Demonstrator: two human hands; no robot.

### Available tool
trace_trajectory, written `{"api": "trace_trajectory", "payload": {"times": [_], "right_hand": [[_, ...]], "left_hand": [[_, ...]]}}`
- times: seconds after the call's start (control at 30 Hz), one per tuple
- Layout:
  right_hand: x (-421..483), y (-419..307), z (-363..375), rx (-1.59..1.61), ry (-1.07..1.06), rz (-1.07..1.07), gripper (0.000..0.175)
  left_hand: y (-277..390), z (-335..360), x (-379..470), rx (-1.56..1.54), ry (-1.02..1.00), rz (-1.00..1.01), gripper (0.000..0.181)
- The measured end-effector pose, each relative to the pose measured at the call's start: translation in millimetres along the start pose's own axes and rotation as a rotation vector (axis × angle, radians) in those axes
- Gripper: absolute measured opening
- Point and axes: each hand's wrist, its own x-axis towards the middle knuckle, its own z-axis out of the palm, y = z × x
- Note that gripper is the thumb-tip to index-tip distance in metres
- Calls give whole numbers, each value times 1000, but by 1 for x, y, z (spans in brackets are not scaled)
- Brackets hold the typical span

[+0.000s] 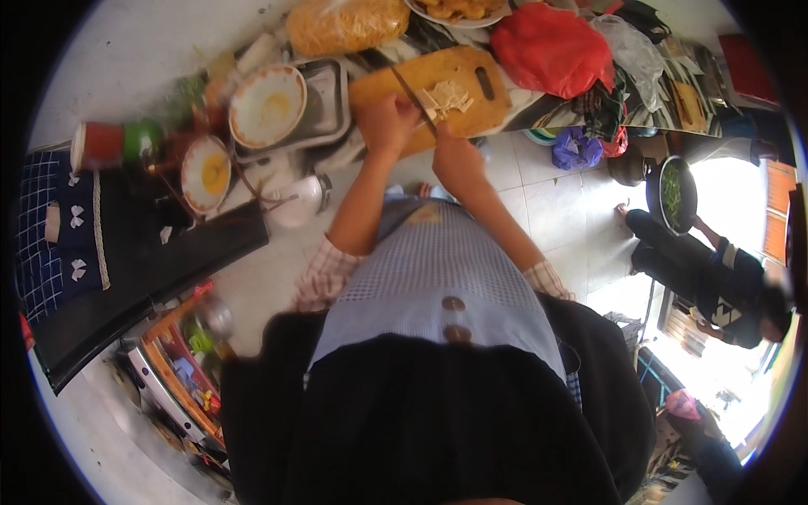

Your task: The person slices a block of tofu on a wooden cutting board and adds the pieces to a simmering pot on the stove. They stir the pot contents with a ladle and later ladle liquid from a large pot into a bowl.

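Observation:
A wooden cutting board (363,95) with a handle slot lies on the counter before me. My right hand (456,158) is closed on the handle of a knife (407,88), whose blade slants up and left across the board. Thin pale slices of food (449,98) are piled just right of the blade. My left hand (392,120) is at the board's near left part, beside the blade, its fingers bent together; whether a piece is between them cannot be told.
Left of the board are a metal tray (331,95), a patterned bowl (268,107) and a bowl with yellow contents (211,173). A red plastic bag (549,50) sits to the right. A person (707,271) at the far right holds a pan of greens (672,196).

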Motion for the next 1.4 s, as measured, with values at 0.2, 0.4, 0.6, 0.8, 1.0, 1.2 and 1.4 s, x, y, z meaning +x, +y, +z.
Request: {"api": "trace_trajectory", "payload": {"times": [0.2, 0.4, 0.6, 0.8, 1.0, 1.2, 1.4], "right_hand": [[4, 2, 9, 15, 11, -36, 30], [4, 4, 11, 61, -23, 9, 28], [4, 0, 11, 29, 25, -39, 29], [1, -4, 9, 10, 10, -37, 30], [4, -6, 5, 24, -61, -8, 33], [1, -11, 3, 26, -27, -14, 30], [3, -10, 1, -16, -23, -57, 30]], "left_hand": [[-7, 1, -6, -38, 59, 81, 25], [-15, 2, -10, -195, 57, 31, 22], [-17, 2, -10, -221, 70, 18, 25], [-15, -1, -10, -190, 73, 38, 26], [-10, -6, -12, -184, 66, -7, 24], [-13, -3, -13, -238, 82, 1, 28], [-12, -5, -14, -227, 93, -2, 26]]}}
